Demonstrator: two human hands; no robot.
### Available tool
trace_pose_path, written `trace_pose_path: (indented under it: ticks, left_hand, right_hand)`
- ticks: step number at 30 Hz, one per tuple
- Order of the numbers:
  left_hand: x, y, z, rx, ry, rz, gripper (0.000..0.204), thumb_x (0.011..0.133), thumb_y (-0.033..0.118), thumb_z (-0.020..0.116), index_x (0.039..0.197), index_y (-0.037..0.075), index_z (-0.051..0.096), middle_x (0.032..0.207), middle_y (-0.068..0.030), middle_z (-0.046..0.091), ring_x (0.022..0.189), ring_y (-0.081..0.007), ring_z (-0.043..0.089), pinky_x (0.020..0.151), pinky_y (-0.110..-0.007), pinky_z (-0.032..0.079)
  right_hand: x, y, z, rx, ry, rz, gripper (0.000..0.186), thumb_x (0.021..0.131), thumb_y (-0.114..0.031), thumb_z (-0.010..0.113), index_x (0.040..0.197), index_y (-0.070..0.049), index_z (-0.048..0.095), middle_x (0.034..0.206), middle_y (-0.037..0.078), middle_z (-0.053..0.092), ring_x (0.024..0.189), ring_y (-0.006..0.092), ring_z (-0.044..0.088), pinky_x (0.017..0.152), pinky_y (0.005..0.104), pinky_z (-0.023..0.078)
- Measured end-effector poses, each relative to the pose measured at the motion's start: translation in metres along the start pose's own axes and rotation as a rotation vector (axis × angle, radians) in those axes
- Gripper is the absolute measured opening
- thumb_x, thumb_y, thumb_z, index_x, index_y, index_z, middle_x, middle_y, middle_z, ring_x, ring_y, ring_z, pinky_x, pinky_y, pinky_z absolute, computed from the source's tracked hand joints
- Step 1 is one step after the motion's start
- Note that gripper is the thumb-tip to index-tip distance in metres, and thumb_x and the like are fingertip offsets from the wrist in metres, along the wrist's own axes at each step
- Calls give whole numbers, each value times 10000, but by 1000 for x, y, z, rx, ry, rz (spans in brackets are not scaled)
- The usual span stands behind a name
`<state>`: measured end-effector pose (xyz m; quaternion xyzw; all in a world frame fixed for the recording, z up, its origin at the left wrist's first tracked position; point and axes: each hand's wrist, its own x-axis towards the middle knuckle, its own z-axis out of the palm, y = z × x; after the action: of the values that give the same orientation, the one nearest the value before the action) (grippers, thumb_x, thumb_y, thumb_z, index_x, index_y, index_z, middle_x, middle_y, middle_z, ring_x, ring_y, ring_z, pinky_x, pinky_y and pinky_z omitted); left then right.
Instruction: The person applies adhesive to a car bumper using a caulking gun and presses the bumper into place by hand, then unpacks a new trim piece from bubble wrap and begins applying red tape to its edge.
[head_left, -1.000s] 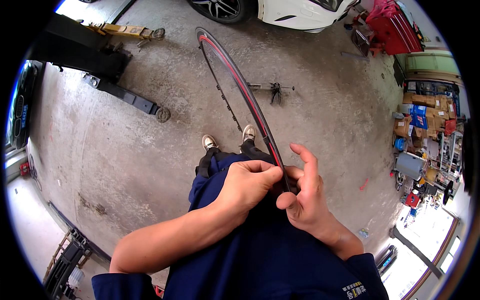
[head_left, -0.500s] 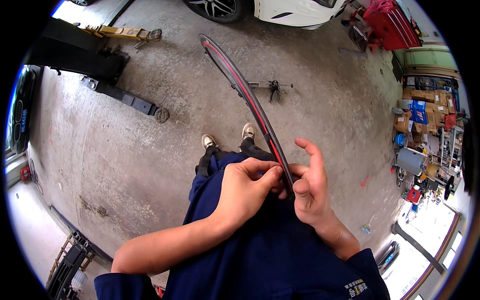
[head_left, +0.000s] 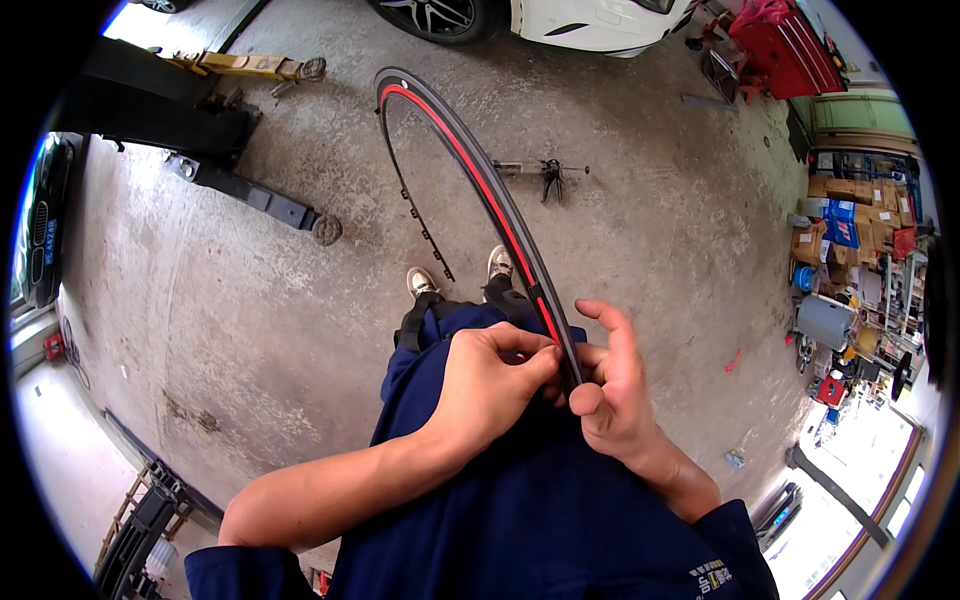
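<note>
Near the waist, left hand point(head_left: 495, 385) and right hand point(head_left: 612, 395) have closed together, both pinching the curved trim strip point(head_left: 480, 185); grip tightened

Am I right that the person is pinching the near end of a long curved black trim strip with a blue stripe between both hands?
Not quite: the stripe on the trim strip is red, not blue, as the head view shows. The rest stands: the left hand and right hand pinch its near end.

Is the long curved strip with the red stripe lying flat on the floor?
No, both the left hand and the right hand pinch the near end of the curved strip, which arcs up off the concrete floor.
</note>
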<state>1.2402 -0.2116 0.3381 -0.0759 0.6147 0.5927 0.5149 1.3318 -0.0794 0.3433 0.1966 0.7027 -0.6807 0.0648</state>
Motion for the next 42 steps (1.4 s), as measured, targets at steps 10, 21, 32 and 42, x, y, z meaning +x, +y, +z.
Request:
trace_pose_path:
  ticks: [10,21,32,42]
  left_hand:
    - [2,-12,6,-86,47,143,125,811,31,637,820,-93,631,670,-92,634,568,-112,615,497,-234,485]
    - [1,-8,5,87,10,210,158,797,68,662,924,-22,686,840,-70,618,740,-116,600,656,-247,475]
    - [6,-5,9,36,24,98,130,742,62,653,773,-62,629,687,-90,653,600,-103,606,552,-231,484]
    - [9,-8,14,-2,120,132,130,706,65,659,698,-57,615,658,-73,614,552,-110,602,498,-235,478]
  right_hand:
    - [-1,7,1,-6,-4,-33,973,728,-666,541,1316,46,234,833,122,649,718,139,611,631,251,476]
    - [-1,5,2,21,61,-34,987,736,-664,532,1338,47,206,907,172,655,815,156,624,688,250,486]
    - [-5,5,2,-35,62,-38,1096,666,-741,525,1342,51,182,907,178,646,833,191,626,712,288,496]
    - [-1,5,4,-81,29,-50,1107,660,-745,530,1350,37,158,867,160,641,797,194,629,672,289,489]
